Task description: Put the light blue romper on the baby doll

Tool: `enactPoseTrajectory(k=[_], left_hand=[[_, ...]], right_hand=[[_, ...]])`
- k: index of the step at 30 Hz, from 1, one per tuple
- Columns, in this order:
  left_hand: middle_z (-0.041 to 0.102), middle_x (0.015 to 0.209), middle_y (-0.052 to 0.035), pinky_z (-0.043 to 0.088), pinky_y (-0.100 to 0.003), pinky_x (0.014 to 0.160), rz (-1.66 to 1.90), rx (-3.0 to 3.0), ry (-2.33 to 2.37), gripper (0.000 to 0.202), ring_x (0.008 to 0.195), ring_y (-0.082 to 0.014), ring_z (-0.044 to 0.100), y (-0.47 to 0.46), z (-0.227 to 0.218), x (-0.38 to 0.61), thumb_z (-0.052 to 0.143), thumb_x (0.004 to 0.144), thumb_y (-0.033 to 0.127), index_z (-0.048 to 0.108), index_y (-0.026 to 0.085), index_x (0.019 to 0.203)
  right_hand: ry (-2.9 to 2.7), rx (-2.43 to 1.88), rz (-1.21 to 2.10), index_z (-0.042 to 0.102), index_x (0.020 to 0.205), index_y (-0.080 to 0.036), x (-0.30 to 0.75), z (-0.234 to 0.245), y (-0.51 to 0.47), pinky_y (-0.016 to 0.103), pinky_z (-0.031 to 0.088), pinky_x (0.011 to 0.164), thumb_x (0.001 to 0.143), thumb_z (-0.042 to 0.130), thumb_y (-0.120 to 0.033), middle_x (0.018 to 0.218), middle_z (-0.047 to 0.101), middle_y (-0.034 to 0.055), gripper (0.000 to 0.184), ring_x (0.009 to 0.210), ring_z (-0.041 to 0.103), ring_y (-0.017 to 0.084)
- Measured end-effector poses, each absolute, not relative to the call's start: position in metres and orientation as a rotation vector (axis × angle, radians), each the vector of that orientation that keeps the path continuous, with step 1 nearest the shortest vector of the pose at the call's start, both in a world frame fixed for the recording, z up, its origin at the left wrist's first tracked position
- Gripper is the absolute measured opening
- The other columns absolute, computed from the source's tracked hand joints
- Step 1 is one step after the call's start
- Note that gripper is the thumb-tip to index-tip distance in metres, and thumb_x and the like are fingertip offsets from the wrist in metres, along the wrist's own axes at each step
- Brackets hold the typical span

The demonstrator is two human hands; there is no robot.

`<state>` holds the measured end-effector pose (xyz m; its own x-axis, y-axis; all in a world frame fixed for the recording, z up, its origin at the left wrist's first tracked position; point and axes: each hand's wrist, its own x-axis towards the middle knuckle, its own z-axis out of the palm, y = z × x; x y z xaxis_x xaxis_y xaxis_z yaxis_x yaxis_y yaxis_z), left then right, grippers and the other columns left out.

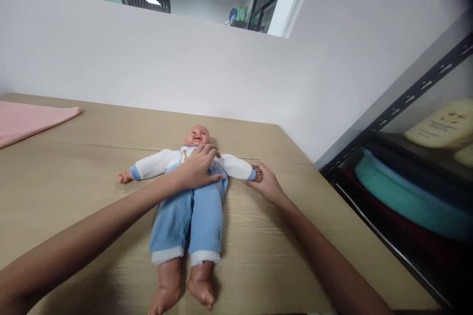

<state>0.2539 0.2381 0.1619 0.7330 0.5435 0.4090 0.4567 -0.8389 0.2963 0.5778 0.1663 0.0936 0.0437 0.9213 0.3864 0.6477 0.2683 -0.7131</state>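
Observation:
A baby doll (207, 206) in a white and light-blue outfit lies on its back on the wooden table (92, 206), its head toward the wall and its bare feet toward me. Across its chest rests my left hand (201, 165), fingers laid over the cloth and thumb spread apart; the part of the outfit under the palm is hidden. My right hand (268, 184) is closed around the doll's hand and blue cuff on the right side, with that sleeve stretched out sideways. The doll's other arm (157, 165) also points outward, untouched, to the left.
A pink cloth (33, 118) lies at the table's far left. Behind the table rises a white wall (166, 64). On the right, a dark metal shelf (402, 103) holds a teal basin (406, 197) and a cream-coloured bottle (439, 125).

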Motion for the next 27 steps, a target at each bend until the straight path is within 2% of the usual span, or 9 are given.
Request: enactPoseTrajectory(k=[3, 5, 9, 12, 14, 18, 20, 24, 27], left_hand=[[0.067, 0.15, -0.0206, 0.049, -0.058, 0.122, 0.617, 2.838, 0.745, 0.068, 0.14, -0.0427, 0.059, 0.247, 0.163, 0.281, 0.095, 0.087, 0.047, 0.062, 0.018, 0.14], [0.071, 0.145, -0.0204, 0.052, -0.057, 0.116, 0.539, 2.892, 0.725, 0.07, 0.134, -0.0427, 0.063, 0.248, 0.162, 0.296, 0.096, 0.085, 0.045, 0.062, 0.017, 0.139], [0.078, 0.123, -0.0171, 0.055, -0.053, 0.1, 0.526, 2.923, 0.742, 0.036, 0.115, -0.0389, 0.07, 0.249, 0.158, 0.307, 0.078, 0.097, 0.037, 0.069, 0.017, 0.126], [0.079, 0.112, -0.0136, 0.054, -0.048, 0.094, 0.749, 2.785, 0.737, 0.023, 0.106, -0.0353, 0.072, 0.253, 0.154, 0.3, 0.073, 0.095, 0.03, 0.07, 0.019, 0.115], [0.08, 0.108, -0.0113, 0.054, -0.047, 0.092, 0.934, 2.605, 0.716, 0.022, 0.101, -0.0339, 0.073, 0.256, 0.155, 0.292, 0.073, 0.094, 0.033, 0.071, 0.019, 0.111], [0.081, 0.097, -0.0059, 0.056, -0.044, 0.088, 1.117, 2.175, 0.754, 0.029, 0.092, -0.0313, 0.075, 0.26, 0.161, 0.276, 0.076, 0.094, 0.051, 0.072, 0.022, 0.097], [0.082, 0.095, -0.0065, 0.058, -0.046, 0.092, 1.187, 1.967, 0.826, 0.036, 0.096, -0.0332, 0.076, 0.262, 0.164, 0.267, 0.08, 0.089, 0.058, 0.073, 0.023, 0.092], [0.085, 0.119, -0.0096, 0.056, -0.049, 0.115, 1.337, 1.633, 0.807, 0.045, 0.124, -0.0379, 0.075, 0.268, 0.164, 0.251, 0.088, 0.082, 0.058, 0.079, 0.022, 0.107], [0.085, 0.12, -0.0081, 0.056, -0.047, 0.119, 1.397, 1.382, 0.676, 0.043, 0.126, -0.0362, 0.076, 0.27, 0.162, 0.241, 0.091, 0.084, 0.053, 0.078, 0.022, 0.109]], right_hand=[[-1.552, -1.369, 0.435, 0.07, 0.123, -0.023, 0.56, 0.096, 0.155, 0.051, 0.065, 0.105, 0.081, 0.098, -0.059, 0.125, 0.08, 0.0134, 0.063, 0.114, 0.078, 0.032], [-1.451, -1.23, 0.559, 0.068, 0.126, -0.024, 0.544, 0.1, 0.144, 0.048, 0.066, 0.107, 0.083, 0.099, -0.056, 0.125, 0.08, 0.0118, 0.062, 0.114, 0.079, 0.03], [-1.459, -1.044, 0.71, 0.066, 0.135, -0.028, 0.521, 0.108, 0.129, 0.049, 0.063, 0.118, 0.091, 0.096, -0.045, 0.141, 0.076, 0.011, 0.055, 0.129, 0.077, 0.028], [-1.498, -1.077, 0.607, 0.061, 0.146, -0.032, 0.526, 0.106, 0.129, 0.053, 0.058, 0.125, 0.093, 0.094, -0.039, 0.154, 0.068, 0.0116, 0.063, 0.135, 0.073, 0.028], [-1.493, -1.16, 0.571, 0.057, 0.152, -0.033, 0.533, 0.101, 0.131, 0.057, 0.057, 0.125, 0.093, 0.093, -0.041, 0.158, 0.065, 0.0125, 0.069, 0.132, 0.072, 0.029], [-1.516, -1.272, 0.66, 0.055, 0.156, -0.032, 0.532, 0.089, 0.133, 0.06, 0.057, 0.124, 0.099, 0.085, -0.047, 0.157, 0.066, 0.014, 0.066, 0.134, 0.07, 0.029], [-1.56, -1.281, 0.73, 0.055, 0.157, -0.032, 0.522, 0.086, 0.131, 0.06, 0.059, 0.122, 0.1, 0.083, -0.046, 0.16, 0.064, 0.0146, 0.065, 0.14, 0.067, 0.03], [-1.676, -1.192, 0.828, 0.056, 0.159, -0.033, 0.494, 0.083, 0.129, 0.061, 0.051, 0.131, 0.102, 0.083, -0.043, 0.161, 0.065, 0.0136, 0.063, 0.149, 0.063, 0.03], [-1.672, -1.078, 0.969, 0.057, 0.157, -0.031, 0.47, 0.082, 0.134, 0.06, 0.046, 0.135, 0.102, 0.084, -0.046, 0.158, 0.067, 0.0135, 0.063, 0.15, 0.064, 0.03]])
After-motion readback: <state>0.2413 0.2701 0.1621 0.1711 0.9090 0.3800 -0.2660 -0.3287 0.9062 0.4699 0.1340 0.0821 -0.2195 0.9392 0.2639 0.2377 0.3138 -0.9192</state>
